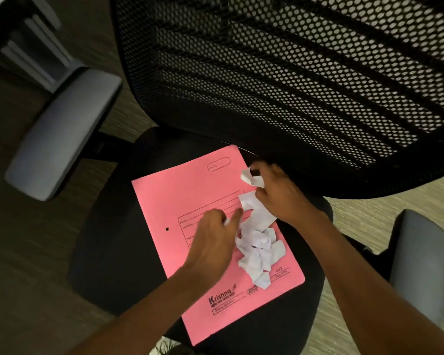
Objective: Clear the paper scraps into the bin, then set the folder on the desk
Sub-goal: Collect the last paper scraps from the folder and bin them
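A pink folder [190, 201] with printed black lines lies flat on the black seat of an office chair [108, 252]. A heap of white paper scraps [259, 247] rests on the folder's right half. My left hand [213, 242] lies over the folder's middle, fingers curled against the left side of the heap, with a small white bit showing between the fingers. My right hand [280, 193] is at the folder's upper right corner, fingers closed on crumpled white scraps [251, 176]. No bin or desk top is in view.
The chair's black mesh backrest [292, 73] rises just beyond the folder. Grey armrests stand at the left [62, 134] and right [420, 265]. Grey drawer fronts [34, 49] are at the top left. Carpeted floor surrounds the chair.
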Tool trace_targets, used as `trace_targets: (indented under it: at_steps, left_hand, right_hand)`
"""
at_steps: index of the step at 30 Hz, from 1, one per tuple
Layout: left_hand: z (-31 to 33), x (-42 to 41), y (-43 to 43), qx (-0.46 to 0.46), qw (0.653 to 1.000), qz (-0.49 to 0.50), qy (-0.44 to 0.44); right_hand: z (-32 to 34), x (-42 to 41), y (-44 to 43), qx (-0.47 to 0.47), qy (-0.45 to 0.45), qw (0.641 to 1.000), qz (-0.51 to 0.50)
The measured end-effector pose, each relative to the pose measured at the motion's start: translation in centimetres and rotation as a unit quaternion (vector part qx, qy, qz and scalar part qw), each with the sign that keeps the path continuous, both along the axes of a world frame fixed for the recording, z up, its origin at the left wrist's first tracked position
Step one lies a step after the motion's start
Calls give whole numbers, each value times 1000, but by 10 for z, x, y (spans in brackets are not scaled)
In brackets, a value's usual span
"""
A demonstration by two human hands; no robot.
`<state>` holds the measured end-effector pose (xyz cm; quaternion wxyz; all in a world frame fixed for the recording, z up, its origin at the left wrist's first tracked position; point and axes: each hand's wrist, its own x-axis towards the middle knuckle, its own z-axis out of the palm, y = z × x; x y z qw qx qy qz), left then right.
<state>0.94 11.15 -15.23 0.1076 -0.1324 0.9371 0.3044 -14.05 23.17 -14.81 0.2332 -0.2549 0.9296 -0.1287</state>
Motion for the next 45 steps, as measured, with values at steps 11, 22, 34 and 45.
trace_targets:
  at_steps: [11,22,34,45]
  left_hand:
    - [-34,41,48,-74,980,-163,81]
    - [-49,45,37,-113,970,-213,10]
    - [-68,41,45,-42,976,-159,141]
    - [-66,19,32,-64,976,-130,162]
  right_hand:
    - [-9,33,28,108,6,976,190]
    - [14,49,51,136,-118,954,240]
    - [-7,70,48,187,25,932,308]
    - [-20,66,41,82,37,968,236]
